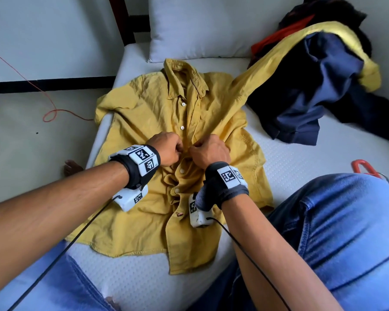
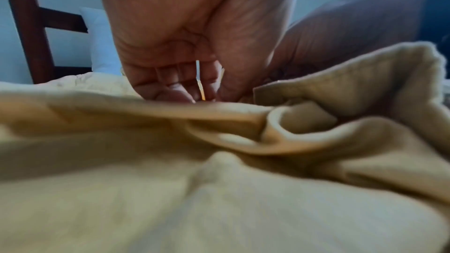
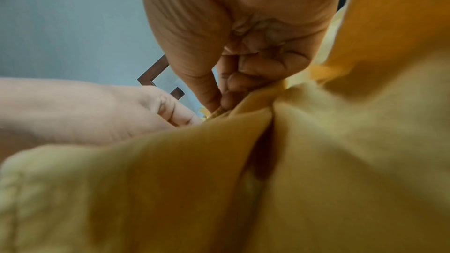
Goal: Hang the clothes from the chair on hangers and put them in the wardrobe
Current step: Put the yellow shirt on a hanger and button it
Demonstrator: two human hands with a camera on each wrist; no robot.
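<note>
I have the mustard-yellow button-front cotton shirt [image 1: 144,122] spread face up on the white textured mattress [image 1: 301,167], collar at the far end, its right sleeve trailing over the heap of dark blue and red clothes [image 1: 312,90] at the far right. My left hand [image 1: 169,151] and right hand [image 1: 209,151] meet at the middle of the placket, each with fingers curled and pinching an edge of the cloth, apparently working a button; the button itself is hidden under my knuckles, so I cannot tell if it is fastened. The fabric is bunched just near of my grip, and I judge a misaligned buttonhole or a skipped button likely. Tugging could also drag that sleeve and pull the heap along. The red plastic hanger [image 1: 364,168] lies near right, mostly hidden behind my knee.
</note>
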